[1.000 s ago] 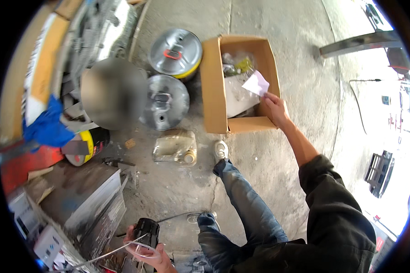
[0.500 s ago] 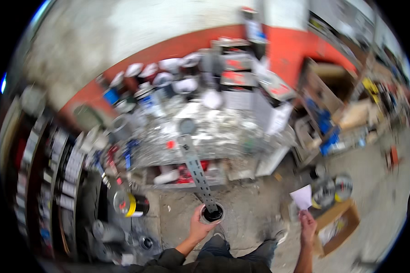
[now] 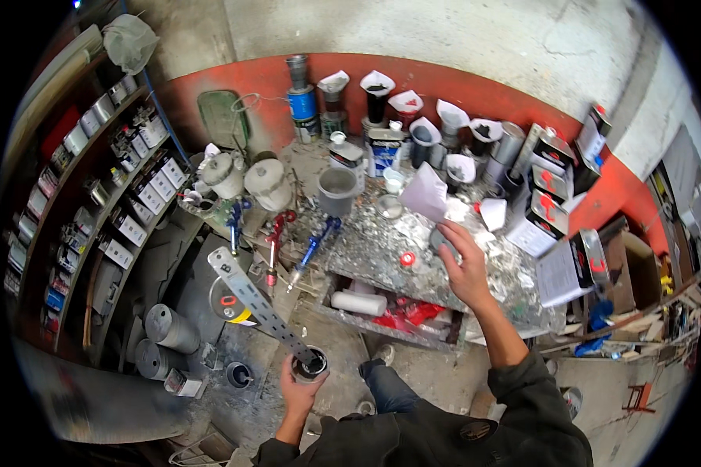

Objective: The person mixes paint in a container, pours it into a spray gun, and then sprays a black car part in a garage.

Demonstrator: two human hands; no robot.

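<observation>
My left hand (image 3: 297,395) is wrapped round a small cup (image 3: 310,377) of dark paint, held low in front of the bench. A flat metal mixing stick (image 3: 261,304) with rows of slots stands tilted in the cup, leaning to the far left. My right hand (image 3: 466,268) is stretched over the bench, fingertips pinching a white paper strainer (image 3: 424,191). Beneath those fingers a round grey lid (image 3: 442,240) is partly hidden. A small red cap (image 3: 407,258) lies nearby on the paint-spattered workbench (image 3: 366,261).
Several cups with paper strainers (image 3: 376,84) line the red wall. Blue and red spray guns (image 3: 274,241) hang at the bench's left end. Metal cans (image 3: 543,214) crowd the right. An open drawer (image 3: 350,317) sits below; shelves of tins (image 3: 125,179) stand left.
My right hand has moved from low on the right up over the bench with the paper strainer. The view has swung left, and the cup and stick remain in my left hand.
</observation>
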